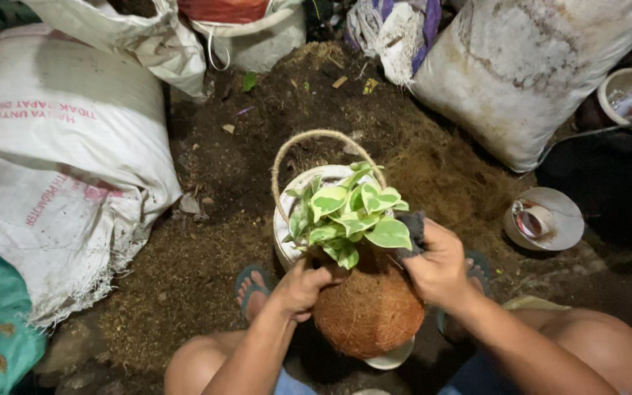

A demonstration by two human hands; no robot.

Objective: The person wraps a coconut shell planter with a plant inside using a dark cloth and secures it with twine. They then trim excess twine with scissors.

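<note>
Ground: bare earth strewn with dark soil and coconut fibre (206, 271), which I view from the head camera. At 6 o'clock, nearest me, my knees and sandalled feet frame a coir-wrapped ball (369, 311) resting over a white dish (393, 358). My left hand (303, 287) is closed on the ball's upper left shoulder; my right hand (439, 267) pinches a dark clump of material (412, 228) against its upper right, beside the variegated plant (349, 216) rooted in the top. The hands are apart, one on each side. Just behind, at 12 o'clock, stands a white basket with a rope handle (328, 137). At 3 o'clock lies a shallow white bowl (546, 218). Farther out, white woven sacks (53, 161) ring the plot. Risk, in my judgement: too firm a squeeze could crumble the fibre shell or snap the leaf stems; a slack left grip could let the ball roll off the dish.
</note>
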